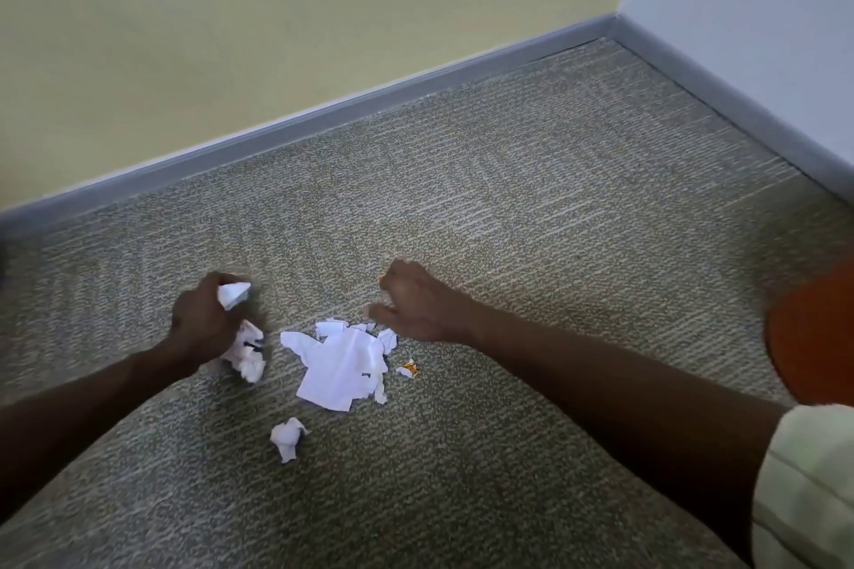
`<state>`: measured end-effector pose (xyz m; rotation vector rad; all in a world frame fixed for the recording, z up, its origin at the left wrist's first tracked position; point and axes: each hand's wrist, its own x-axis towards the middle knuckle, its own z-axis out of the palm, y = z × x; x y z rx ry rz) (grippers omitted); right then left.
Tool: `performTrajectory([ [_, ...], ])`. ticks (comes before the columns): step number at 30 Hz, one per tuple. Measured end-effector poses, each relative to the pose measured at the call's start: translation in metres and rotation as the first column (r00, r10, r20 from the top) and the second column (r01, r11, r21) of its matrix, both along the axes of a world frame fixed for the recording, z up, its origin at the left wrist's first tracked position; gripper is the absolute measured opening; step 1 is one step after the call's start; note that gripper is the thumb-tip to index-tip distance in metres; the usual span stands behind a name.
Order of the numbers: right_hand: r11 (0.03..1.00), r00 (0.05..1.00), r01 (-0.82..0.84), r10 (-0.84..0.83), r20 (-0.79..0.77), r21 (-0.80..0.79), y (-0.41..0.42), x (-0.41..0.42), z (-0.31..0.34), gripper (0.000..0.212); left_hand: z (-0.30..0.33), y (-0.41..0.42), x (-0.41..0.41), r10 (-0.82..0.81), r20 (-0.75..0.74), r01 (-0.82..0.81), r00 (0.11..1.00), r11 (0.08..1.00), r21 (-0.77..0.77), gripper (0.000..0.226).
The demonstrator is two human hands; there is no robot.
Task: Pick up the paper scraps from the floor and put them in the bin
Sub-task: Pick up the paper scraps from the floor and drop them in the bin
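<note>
Left hand (203,319) fisted around white paper scraps (235,293); right hand (416,303) beside torn sheet (339,365).

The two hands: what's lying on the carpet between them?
Head view: a flat torn white sheet lies between the left hand and right hand.

Left arm: bare, enters from the lower left edge and reaches up toward centre left of the frame
Left hand (203,319): closed into a fist, knuckles up, white paper sticking out above and below the fingers (226,280)
Right arm: enters from the lower right, pale sleeve (804,476) pushed up at the frame edge, forearm bare
Right hand (416,303): at frame centre, back of hand up, fingers curled down, small scraps showing at the fingertips
</note>
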<state>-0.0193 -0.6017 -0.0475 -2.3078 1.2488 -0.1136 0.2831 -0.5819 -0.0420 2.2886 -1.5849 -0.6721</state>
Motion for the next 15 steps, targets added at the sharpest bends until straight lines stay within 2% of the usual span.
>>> performTrajectory([
  [2,0.996,0.995,-0.053,0.059,-0.084,0.067,0.009,0.001,0.003,0.068,-0.004,0.011,0.004,0.018,-0.019,-0.017,1.0,0.998,0.062,0.036],
  [4,0.991,0.98,-0.128,0.132,-0.146,0.034,0.019,0.004,0.006,0.088,-0.009,0.019,0.005,-0.003,0.019,0.002,1.0,0.998,0.056,0.039],
  [7,0.971,0.943,-0.238,0.227,-0.242,-0.015,0.03,0.009,0.007,0.105,-0.003,0.03,-0.008,0.056,0.043,-0.059,0.998,0.996,0.065,0.062],
  [10,0.968,0.938,-0.25,0.241,-0.249,-0.005,0.033,0.016,0.001,0.111,0.0,0.041,-0.02,0.021,0.02,-0.022,1.0,0.997,0.077,0.076],
  [15,0.973,0.965,-0.23,0.231,-0.122,0.024,0.033,0.037,-0.007,0.092,0.0,0.065,-0.031,-0.084,-0.027,0.084,0.996,0.996,0.008,0.054],
])
